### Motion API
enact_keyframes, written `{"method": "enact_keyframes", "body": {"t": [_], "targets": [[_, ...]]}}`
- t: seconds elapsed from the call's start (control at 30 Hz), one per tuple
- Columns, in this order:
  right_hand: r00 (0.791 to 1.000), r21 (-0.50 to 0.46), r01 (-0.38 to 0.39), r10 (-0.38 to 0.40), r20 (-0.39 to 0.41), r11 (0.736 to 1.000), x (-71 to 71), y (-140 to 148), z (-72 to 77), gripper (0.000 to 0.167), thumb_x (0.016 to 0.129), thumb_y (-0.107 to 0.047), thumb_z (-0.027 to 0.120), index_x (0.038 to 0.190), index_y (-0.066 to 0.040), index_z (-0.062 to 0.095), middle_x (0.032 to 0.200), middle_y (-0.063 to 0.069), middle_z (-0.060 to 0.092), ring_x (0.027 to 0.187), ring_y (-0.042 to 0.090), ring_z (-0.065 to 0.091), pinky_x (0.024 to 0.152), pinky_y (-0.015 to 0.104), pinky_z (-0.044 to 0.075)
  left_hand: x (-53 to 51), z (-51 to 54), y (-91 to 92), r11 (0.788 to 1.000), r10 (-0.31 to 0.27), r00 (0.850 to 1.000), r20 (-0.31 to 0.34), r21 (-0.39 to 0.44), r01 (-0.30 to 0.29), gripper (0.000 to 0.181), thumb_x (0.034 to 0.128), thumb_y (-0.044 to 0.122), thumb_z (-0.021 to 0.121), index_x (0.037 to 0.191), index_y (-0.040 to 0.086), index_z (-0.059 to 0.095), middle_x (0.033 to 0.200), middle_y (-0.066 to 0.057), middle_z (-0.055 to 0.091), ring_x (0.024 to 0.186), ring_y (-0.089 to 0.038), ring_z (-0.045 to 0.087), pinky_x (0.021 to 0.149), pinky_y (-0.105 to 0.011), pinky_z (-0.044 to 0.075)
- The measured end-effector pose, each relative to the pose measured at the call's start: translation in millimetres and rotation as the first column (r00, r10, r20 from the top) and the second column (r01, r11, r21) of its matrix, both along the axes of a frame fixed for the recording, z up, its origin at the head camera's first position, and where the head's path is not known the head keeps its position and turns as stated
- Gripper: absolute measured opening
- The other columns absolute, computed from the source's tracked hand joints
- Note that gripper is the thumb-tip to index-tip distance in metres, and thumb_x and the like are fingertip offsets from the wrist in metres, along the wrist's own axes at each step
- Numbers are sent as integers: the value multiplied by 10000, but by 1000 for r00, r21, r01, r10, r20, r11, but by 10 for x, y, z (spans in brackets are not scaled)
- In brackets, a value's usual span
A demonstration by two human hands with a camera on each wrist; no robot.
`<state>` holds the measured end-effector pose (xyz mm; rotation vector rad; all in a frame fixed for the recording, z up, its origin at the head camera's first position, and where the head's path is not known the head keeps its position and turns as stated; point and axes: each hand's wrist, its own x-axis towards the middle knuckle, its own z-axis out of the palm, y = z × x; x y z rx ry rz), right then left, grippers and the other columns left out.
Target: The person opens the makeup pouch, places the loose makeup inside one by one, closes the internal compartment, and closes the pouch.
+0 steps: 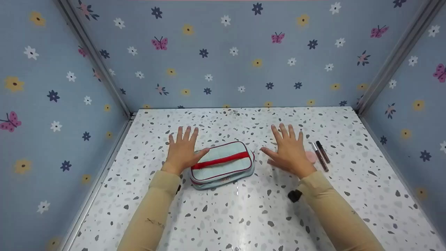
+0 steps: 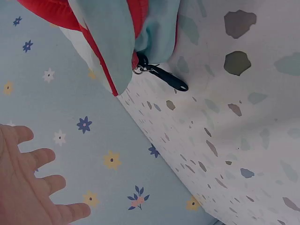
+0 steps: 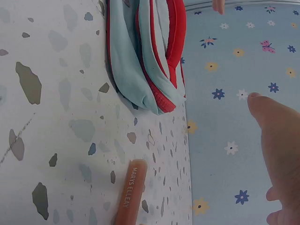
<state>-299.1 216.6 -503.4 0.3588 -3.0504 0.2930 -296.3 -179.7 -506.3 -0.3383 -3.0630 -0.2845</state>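
Note:
A light blue pouch [image 1: 221, 162] with dark red piping and a red strap handle lies on the speckled table. My left hand [image 1: 182, 151] is spread at its left, the thumb overlapping the pouch's corner in the head view. In the left wrist view, that hand's fingers hold nothing, and a black zipper pull [image 2: 168, 78] hangs from the pouch. To the pouch's right, my right hand [image 1: 290, 151] is also spread and holds nothing. Two slim lip gloss tubes [image 1: 320, 157] lie beyond it, beside a pale pink round item [image 1: 310, 157], partly hidden by the hand.
The white speckled table [image 1: 223, 216] is bounded by blue floral panels [image 1: 223, 52] at the back and both sides. Metal posts [image 1: 95, 57] stand at the back corners. In the right wrist view, a brownish tube [image 3: 131, 192] with lettering lies near the pouch.

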Motion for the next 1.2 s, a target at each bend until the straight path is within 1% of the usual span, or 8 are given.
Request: {"method": "enact_keyframes", "body": {"t": [0.17, 0.33, 0.47, 0.63, 0.77, 0.87, 1.0, 1.2], "targets": [[1000, -7, -17, 17, 10, 1000, 17, -55, 1, 1031, 1013, -780, 500, 1759, -159, 151, 1809, 227, 142, 1663, 524, 101, 1281, 795, 68, 14, -41, -38, 999, 19, 999, 26, 29, -19, 981, 1038, 745, 497, 1750, 136, 204, 1791, -212, 251, 1667, -496, 161, 1278, -779, 180], [1000, -35, -25, 26, 8, 999, 19, -80, -32, 1025, 1013, -749, 541, 1757, -157, 161, 1804, 236, 157, 1662, 523, 110, 1294, 772, 76, 13, -103, -81, 999, 30, 999, 44, 39, -31, 989, 1038, 739, 504, 1747, 116, 209, 1779, -234, 268, 1651, -496, 216, 1269, -773, 226], [999, -48, -51, 51, 7, 998, 16, -111, -55, 1017, 1011, -723, 573, 1753, -145, 187, 1799, 233, 189, 1659, 508, 159, 1300, 756, 123, 33, -121, -102, 997, 29, 998, 49, 70, -33, 973, 1041, 704, 541, 1735, 89, 245, 1754, -257, 313, 1611, -511, 303, 1244, -762, 297], [996, -73, -88, 88, 1, 993, 12, -163, -98, 1000, 1006, -676, 635, 1742, -129, 235, 1782, 232, 254, 1643, 501, 232, 1297, 740, 189, 63, -138, -112, 992, 27, 997, 77, 118, -36, 947, 1045, 662, 576, 1716, 58, 289, 1723, -272, 362, 1552, -515, 397, 1230, -722, 356], [995, -85, -103, 104, 2, 991, 16, -201, -135, 991, 1004, -651, 664, 1736, -123, 256, 1771, 239, 280, 1634, 506, 256, 1288, 733, 235, 74, -161, -119, 992, 32, 995, 93, 121, -43, 935, 1047, 668, 562, 1694, 34, 332, 1698, -278, 399, 1523, -517, 433, 1225, -710, 372], [994, -83, -105, 106, 15, 991, 19, -223, -159, 990, 1006, -651, 663, 1737, -125, 253, 1769, 239, 285, 1632, 500, 265, 1287, 727, 246, 75, -179, -124, 992, 39, 994, 101, 114, -50, 939, 1042, 686, 550, 1686, 31, 352, 1685, -273, 424, 1515, -508, 448, 1223, -700, 383], [993, -108, -114, 117, 26, 988, 22, -251, -178, 976, 1009, -631, 672, 1734, -119, 265, 1763, 238, 300, 1627, 497, 281, 1289, 723, 249, 83, -200, -135, 992, 39, 992, 117, 118, -53, 931, 1042, 686, 552, 1678, 31, 370, 1665, -266, 454, 1507, -496, 463, 1217, -689, 396], [988, -178, -140, 149, 38, 974, 28, -292, -198, 961, 1005, -594, 702, 1726, -111, 289, 1752, 241, 323, 1624, 487, 296, 1300, 687, 263, 117, -235, -167, 986, 31, 984, 177, 154, -59, 935, 1045, 685, 546, 1670, 12, 372, 1647, -280, 468, 1504, -498, 468, 1237, -683, 375]]}}
